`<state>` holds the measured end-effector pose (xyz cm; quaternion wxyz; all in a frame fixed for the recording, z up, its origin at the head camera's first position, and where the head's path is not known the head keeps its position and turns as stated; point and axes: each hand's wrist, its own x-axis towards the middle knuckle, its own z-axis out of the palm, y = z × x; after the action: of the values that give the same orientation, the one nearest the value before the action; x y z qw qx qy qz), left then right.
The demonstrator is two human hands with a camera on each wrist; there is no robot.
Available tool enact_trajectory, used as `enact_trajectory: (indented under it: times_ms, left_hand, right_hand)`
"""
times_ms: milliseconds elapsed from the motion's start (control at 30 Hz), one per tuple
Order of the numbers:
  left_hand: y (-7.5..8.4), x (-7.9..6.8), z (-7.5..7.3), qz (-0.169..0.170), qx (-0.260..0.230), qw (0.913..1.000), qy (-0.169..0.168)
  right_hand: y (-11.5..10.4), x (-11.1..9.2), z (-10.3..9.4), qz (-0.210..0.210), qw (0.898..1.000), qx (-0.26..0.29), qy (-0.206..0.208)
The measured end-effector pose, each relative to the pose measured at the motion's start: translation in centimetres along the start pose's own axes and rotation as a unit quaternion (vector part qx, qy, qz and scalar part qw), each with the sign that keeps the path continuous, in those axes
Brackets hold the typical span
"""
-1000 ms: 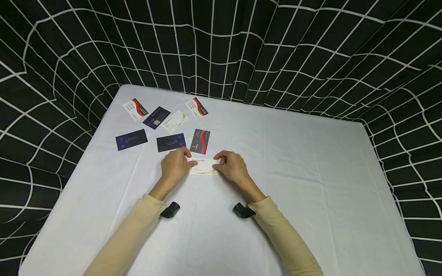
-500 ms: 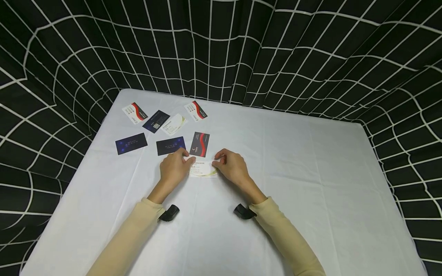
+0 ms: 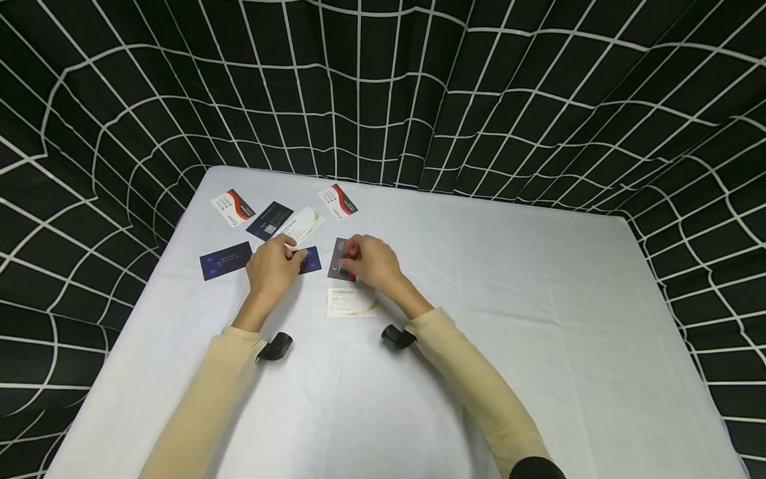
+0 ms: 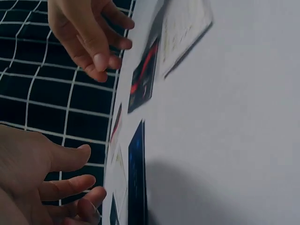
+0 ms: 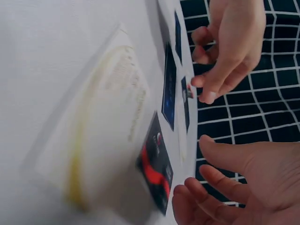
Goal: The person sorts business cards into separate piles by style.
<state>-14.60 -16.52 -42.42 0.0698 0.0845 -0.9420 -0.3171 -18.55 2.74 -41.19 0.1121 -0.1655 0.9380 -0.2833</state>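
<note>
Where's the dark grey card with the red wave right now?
In the head view, the dark grey card lies left of centre, partly covered by the right hand, just beyond the nearest white card.

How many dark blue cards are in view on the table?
3: a left card, a QR-code card farther back, and a middle card partly hidden by the left hand. Any stacked directly underneath would not show.

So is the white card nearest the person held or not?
Not held: the white card lies flat, left hand and right hand both apart from it.
</note>
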Motion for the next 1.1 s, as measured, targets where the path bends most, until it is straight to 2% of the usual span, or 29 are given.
enact_trajectory:
  times_ms: [233,467,633,833,967,1100]
  left_hand:
    - [-1.0,3.1,0.2,-0.006,0.041,0.999,-0.013]
    - [-2.1,3.7,1.3,-0.023,0.061,0.9977,-0.018]
    - [-1.6,4.8,1.6,-0.022,0.064,0.9973,-0.027]
    - [-1.7,5.6,1.1,-0.054,0.061,0.9954,-0.05]
    - [-1.8,5.7,1.1,-0.068,0.07,0.9934,-0.061]
    - [-1.7,5.9,1.2,-0.076,0.078,0.9926,-0.054]
  right_hand:
    - [-2.1,4.9,0.9,0.024,0.999,-0.04,-0.007]
    - [-4.3,8.5,3.4,0.041,0.994,-0.097,-0.004]
    - [-5.1,10.2,4.0,0.056,0.991,-0.122,0.017]
    - [-5.3,11.7,4.3,0.075,0.986,-0.148,0.012]
    - [-4.8,12.0,4.1,0.085,0.989,-0.123,0.015]
    - [-4.6,12.0,4.0,0.067,0.993,-0.092,0.017]
